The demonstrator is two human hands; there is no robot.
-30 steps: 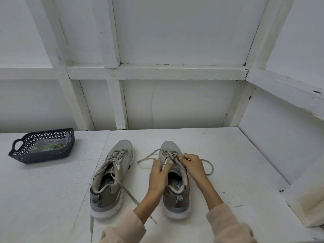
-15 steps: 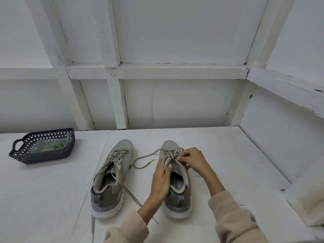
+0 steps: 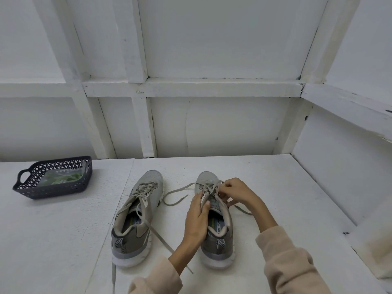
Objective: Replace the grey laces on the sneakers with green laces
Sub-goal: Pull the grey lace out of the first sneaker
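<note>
Left hand (image 3: 197,217) curled round the inner side of the right sneaker (image 3: 218,249), thumb lying on the tongue, fingers wrapped over the collar. Right hand (image 3: 235,190) bunched tight, pinching the grey lace (image 3: 180,188) at the upper eyelets. Fingertips tucked behind the knuckles, so exact eyelet impossible to tell. Loose lace ends trailing to both sides across the surface (image 3: 63,240).

Both sneakers upright near the middle of the front edge, toes toward the back edge. Left sneaker (image 3: 135,217) just beside, untied but laced in grey. Basket (image 3: 53,193) near the back left corner, well apart. Green laces (image 3: 61,178) inside in a clear bag, blurred. Sleeves (image 3: 288,266) cut off below.
</note>
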